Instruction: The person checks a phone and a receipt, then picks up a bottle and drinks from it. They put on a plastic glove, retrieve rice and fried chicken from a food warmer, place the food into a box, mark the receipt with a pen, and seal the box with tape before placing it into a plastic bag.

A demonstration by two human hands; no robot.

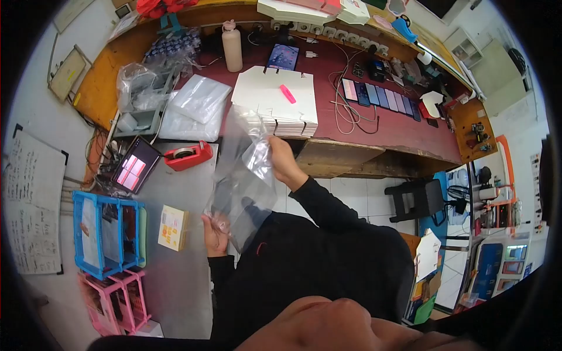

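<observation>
A clear plastic bag (243, 175) hangs stretched between my two hands in front of my body. My right hand (283, 159) pinches its upper right edge, with fingers closed on the film. My left hand (216, 234) is closed round the lower left part, fingers partly seen through the plastic. Behind the bag's top lies a stack of white flat boards (249, 88) with a pink highlighter (287, 94) on it. A red tape dispenser (193, 156) stands left of the bag. Farther left is a small yellow and white box (173, 228) on the grey table (175, 281).
A pile of clear plastic bags (199, 99) lies at the back left. A tablet-like screen (136, 165) leans near blue baskets (105, 234) and pink baskets (114, 298). Several phones (380, 97) line the red desk (410, 140). A bottle (232, 48) stands behind; a black stool (415, 200) is right.
</observation>
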